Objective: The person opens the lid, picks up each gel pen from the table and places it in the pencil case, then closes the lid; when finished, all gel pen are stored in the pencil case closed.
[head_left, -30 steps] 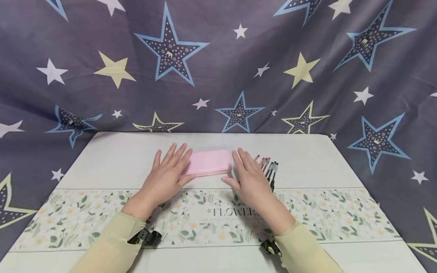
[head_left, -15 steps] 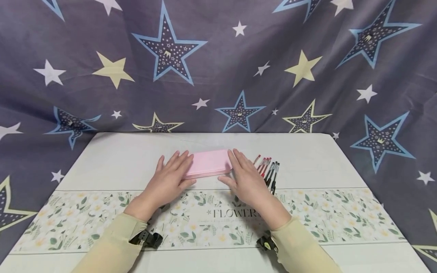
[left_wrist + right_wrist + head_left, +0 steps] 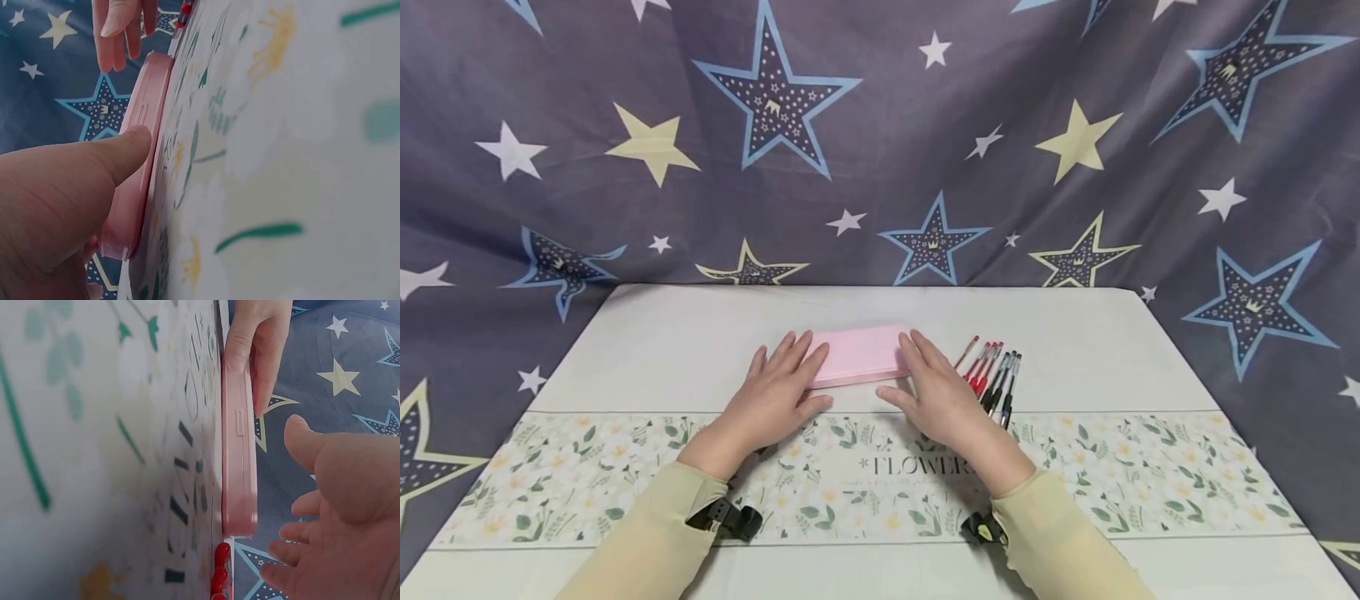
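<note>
A closed pink pencil case (image 3: 859, 352) lies flat in the head view, its small latch visible on the front side in the right wrist view. My left hand (image 3: 771, 398) is at the case's left end, fingers extended over its top and thumb along the front side. Straight fingers of my right hand (image 3: 943, 396) overlap the right end in the head view; the right wrist view has this hand hovering above the case with a gap. Red pens (image 3: 981, 367) and black pens (image 3: 1002, 385) lie just right of the case, partly hidden by my right hand.
A white table (image 3: 677, 333) carries a flowered band (image 3: 625, 475) lettered FLOWER across its middle. Behind the far edge hangs a dark curtain (image 3: 880, 150) printed with stars. Black straps (image 3: 730, 518) circle the wrists over light sleeves.
Both hands have lowered slightly, and the right hand has shifted a little left over the case's right end. More of the pens shows now. The head view has tilted slightly.
</note>
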Demonstrator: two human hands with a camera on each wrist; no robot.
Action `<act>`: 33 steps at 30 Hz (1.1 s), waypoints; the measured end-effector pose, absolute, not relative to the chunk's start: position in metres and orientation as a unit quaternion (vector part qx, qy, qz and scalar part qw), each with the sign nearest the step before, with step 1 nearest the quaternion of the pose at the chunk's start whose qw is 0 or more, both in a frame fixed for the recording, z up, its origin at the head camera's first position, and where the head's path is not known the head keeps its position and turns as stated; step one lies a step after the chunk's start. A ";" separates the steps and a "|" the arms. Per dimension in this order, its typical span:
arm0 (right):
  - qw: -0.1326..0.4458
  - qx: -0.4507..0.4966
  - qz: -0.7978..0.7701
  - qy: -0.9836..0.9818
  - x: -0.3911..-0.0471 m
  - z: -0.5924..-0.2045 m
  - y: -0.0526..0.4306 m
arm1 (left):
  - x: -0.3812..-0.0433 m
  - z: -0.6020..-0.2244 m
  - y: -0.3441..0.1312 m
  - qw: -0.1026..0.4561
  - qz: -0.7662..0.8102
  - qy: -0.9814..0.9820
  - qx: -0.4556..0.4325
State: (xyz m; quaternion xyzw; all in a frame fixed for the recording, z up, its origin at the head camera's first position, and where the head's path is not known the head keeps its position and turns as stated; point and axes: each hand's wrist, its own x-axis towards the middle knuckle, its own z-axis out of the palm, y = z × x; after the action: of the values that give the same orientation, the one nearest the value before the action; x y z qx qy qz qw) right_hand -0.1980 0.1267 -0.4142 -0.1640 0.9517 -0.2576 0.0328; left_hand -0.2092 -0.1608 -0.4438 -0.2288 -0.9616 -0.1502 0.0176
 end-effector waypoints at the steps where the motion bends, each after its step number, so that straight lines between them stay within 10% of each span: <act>1: 0.033 -0.164 -0.258 0.952 -0.198 -0.414 0.126 | -0.209 -0.444 -0.161 0.018 -0.151 -0.962 -0.227; 15: 0.047 -0.180 -0.246 0.951 -0.196 -0.417 0.124 | -0.209 -0.444 -0.161 0.127 -0.142 -0.949 -0.253; 33: 0.052 -0.163 -0.363 0.916 -0.195 -0.426 0.118 | -0.203 -0.442 -0.147 0.118 -0.135 -0.955 -0.238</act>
State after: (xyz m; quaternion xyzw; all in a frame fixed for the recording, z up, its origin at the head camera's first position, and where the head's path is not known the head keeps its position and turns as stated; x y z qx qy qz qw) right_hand -0.1950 0.1180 -0.4259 -0.1625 0.9161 -0.3629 0.0518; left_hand -0.2029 -0.1472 -0.4423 -0.2375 -0.9548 -0.1346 0.1179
